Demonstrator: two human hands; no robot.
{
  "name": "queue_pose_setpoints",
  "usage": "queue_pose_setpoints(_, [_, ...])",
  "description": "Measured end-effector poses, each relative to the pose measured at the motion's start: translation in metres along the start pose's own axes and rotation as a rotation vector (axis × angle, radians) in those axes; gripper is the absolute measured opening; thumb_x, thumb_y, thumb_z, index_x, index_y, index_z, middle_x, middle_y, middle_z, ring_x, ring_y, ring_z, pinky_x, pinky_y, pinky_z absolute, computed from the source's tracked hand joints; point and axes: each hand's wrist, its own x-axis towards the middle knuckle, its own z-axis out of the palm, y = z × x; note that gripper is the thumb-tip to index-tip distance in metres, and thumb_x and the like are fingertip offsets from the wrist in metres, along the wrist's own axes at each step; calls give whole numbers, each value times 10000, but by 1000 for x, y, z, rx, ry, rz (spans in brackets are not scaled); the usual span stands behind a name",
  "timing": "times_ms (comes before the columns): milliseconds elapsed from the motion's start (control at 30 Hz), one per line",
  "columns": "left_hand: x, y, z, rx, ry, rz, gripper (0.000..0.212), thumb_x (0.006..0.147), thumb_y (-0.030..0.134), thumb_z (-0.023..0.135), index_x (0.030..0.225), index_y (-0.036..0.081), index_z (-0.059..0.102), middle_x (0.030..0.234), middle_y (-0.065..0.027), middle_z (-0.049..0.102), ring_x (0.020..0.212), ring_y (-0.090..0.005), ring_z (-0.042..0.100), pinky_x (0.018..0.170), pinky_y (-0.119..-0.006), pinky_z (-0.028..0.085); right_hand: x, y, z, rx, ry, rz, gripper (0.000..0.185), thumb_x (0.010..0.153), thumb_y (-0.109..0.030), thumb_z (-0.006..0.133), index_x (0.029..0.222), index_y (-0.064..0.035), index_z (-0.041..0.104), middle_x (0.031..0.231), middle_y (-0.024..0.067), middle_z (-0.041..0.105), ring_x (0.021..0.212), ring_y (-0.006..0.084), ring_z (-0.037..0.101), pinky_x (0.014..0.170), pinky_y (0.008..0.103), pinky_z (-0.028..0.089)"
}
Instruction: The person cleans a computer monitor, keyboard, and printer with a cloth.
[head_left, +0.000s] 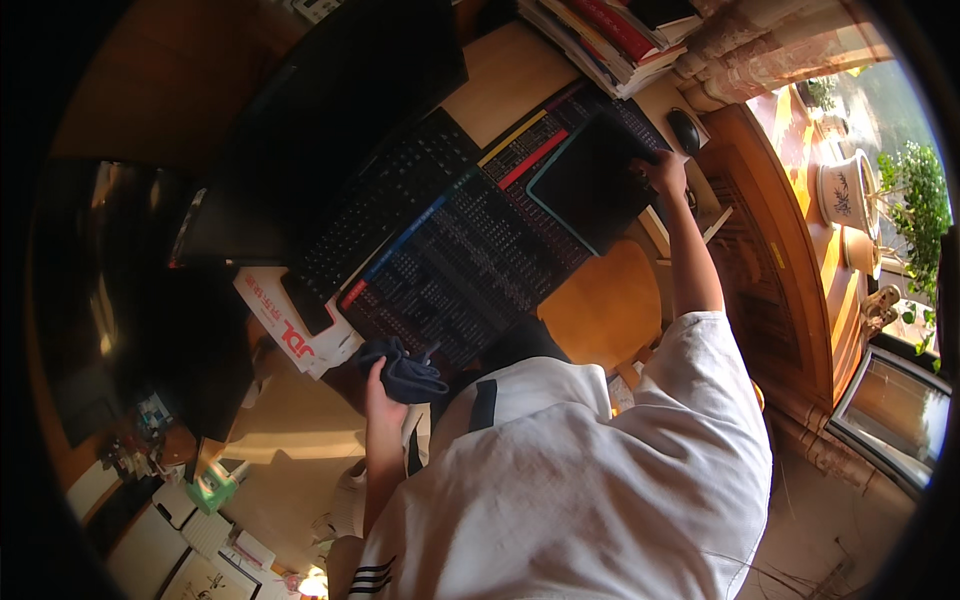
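My left hand (386, 397) grips a crumpled dark blue cloth (409, 371) near the front left edge of a large black desk mat (465, 262) printed with tables. At the far right of the mat, my right hand (664, 172) grasps the right edge of a flat dark panel (589, 180) with a teal border, perhaps a tablet. The panel covers part of the mat, and its face is too dark to make out. Beyond the mat lies a black keyboard (390, 199).
A dark monitor (360, 90) stands behind the keyboard. White packaging with red print (281, 322) and a dark phone-like slab (307, 304) lie left. A mouse (682, 131) and stacked books (615, 45) are right. A wooden stool (600, 307) stands below; potted plants (847, 195) line the window.
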Motion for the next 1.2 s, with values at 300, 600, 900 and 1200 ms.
queue_pose_setpoints(300, [0, -15, 42, -6, -110, 43, 451, 979, 319, 522, 1332, 38, 534, 1345, -101, 574, 1277, -258, 505, 1119, -441, 344, -179, -172, 39, 393, -100, -912, 703, 785, -388, 762, 1351, -61, 507, 1360, 210, 506, 1274, 396, 461, 1053, 484, 389])
queue_pose_setpoints(600, [-11, -19, 80, 422, -377, 73, 716, 988, 596, 339, 1517, 118, 273, 1538, -76, 331, 1435, -231, 272, 1155, -527, 206, -294, -187, 83, 478, -549, -1095, 653, 725, -202, 798, 1319, -169, 527, 1199, 165, 552, 983, 363, 623, 804, 410, 543])
queue_pose_setpoints(900, [49, -69, -13, 1836, 309, 938, 957, 838, 352, 704, 1510, -49, 152, 1568, -294, 125, 1427, -467, 213, 1105, -622, 260, -229, -152, 148, -199, -270, -1126, 797, 820, -476, 674, 1336, 100, 485, 1569, 209, 240, 1486, 316, 172, 1197, 498, 177])
queue_pose_setpoints(1200, [115, -39, -80, 483, 444, 644, 488, 904, 348, 703, 1102, -68, 546, 1024, -105, 581, 953, -176, 537, 871, -319, 428, -317, -224, 199, 108, -322, -1209, 643, 796, -248, 729, 1392, -189, 496, 1510, 203, 358, 1395, 372, 349, 1160, 501, 277])
